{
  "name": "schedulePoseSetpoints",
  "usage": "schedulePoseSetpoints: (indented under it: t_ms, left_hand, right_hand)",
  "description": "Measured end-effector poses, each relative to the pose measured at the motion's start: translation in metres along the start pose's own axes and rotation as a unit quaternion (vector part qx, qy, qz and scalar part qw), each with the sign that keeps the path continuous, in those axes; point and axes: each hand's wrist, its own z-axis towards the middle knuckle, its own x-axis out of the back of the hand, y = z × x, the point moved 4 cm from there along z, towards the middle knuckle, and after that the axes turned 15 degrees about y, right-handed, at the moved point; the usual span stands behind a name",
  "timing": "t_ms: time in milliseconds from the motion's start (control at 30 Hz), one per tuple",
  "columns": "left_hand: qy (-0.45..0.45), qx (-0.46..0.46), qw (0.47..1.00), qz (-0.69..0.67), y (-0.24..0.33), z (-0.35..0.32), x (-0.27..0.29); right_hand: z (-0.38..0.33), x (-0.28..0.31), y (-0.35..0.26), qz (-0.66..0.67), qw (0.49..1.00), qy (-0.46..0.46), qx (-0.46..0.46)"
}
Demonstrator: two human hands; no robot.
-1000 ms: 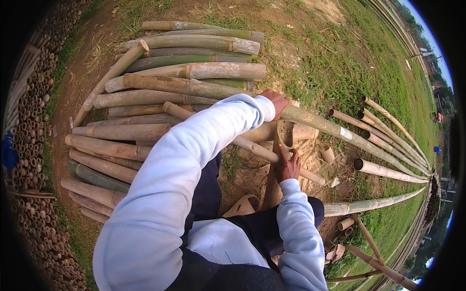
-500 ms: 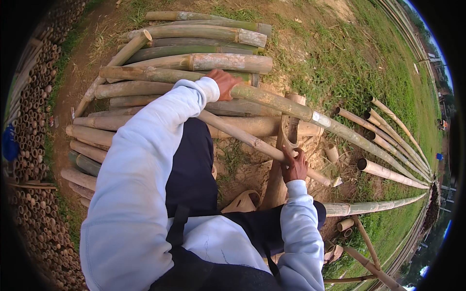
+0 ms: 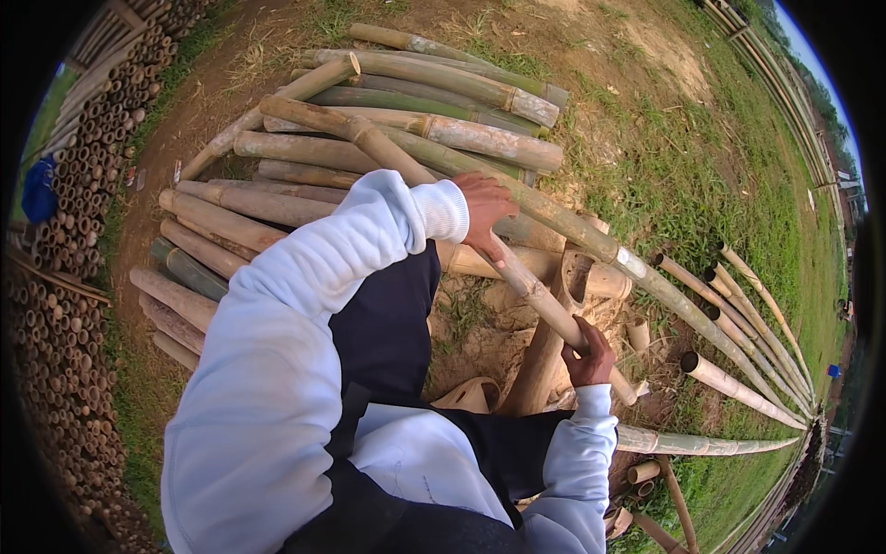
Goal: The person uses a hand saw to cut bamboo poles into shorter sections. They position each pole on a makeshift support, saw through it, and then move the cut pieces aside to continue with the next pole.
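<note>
The right hand (image 3: pixel 589 358) curls its fingers around the thin pole (image 3: pixel 528 284), near its lower end. At 11 o'clock from it, the left hand (image 3: pixel 475 214) grips the same pole, which slants from 10 to 4 o'clock and passes over the stand (image 3: pixel 532 377); whether they touch, I cannot tell. Just beyond, a greenish pole (image 3: pixel 602 243) runs toward 4 o'clock. Logs (image 3: pixel 305 150) lie at 10 o'clock, more poles (image 3: pixel 743 392) at 3, a stack (image 3: pixel 74 415) farthest, at 8.

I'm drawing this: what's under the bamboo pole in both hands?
Beneath the bamboo pole are cut bamboo logs, bare soil and a thick brown post. Whatever the pole and left hand cover can't be seen.
</note>
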Motion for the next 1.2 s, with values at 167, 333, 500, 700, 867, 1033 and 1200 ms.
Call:
schedulePoseSetpoints:
  t_ms: [167, 333, 500, 700, 867, 1033, 1200]
  left_hand:
    - [-0.001, 0.020, 0.997, 0.070, -0.013, -0.012, 0.026]
    - [0.117, 0.115, 0.983, 0.081, -0.081, -0.047, 0.045]
    - [0.142, 0.181, 0.962, 0.144, -0.159, -0.095, 0.055]
    - [0.186, 0.229, 0.946, 0.132, -0.200, -0.123, 0.066]
    - [0.151, 0.275, 0.944, 0.108, -0.215, -0.133, 0.071]
    - [0.075, 0.334, 0.932, 0.119, -0.197, -0.113, 0.068]
    - [0.065, 0.253, 0.955, 0.139, -0.166, -0.083, 0.061]
  right_hand:
    - [0.058, -0.031, -0.034, 0.061, 0.997, -0.026, 0.033]
    - [0.142, -0.080, -0.097, 0.088, 0.987, -0.031, 0.131]
    - [0.183, -0.140, -0.154, 0.063, 0.981, -0.101, 0.152]
    - [0.198, -0.179, -0.195, 0.044, 0.985, -0.099, 0.135]
    - [0.209, -0.190, -0.215, 0.026, 0.982, -0.123, 0.137]
    - [0.204, -0.197, -0.183, 0.029, 0.985, -0.110, 0.126]
    - [0.207, -0.212, -0.172, -0.005, 0.988, -0.108, 0.107]
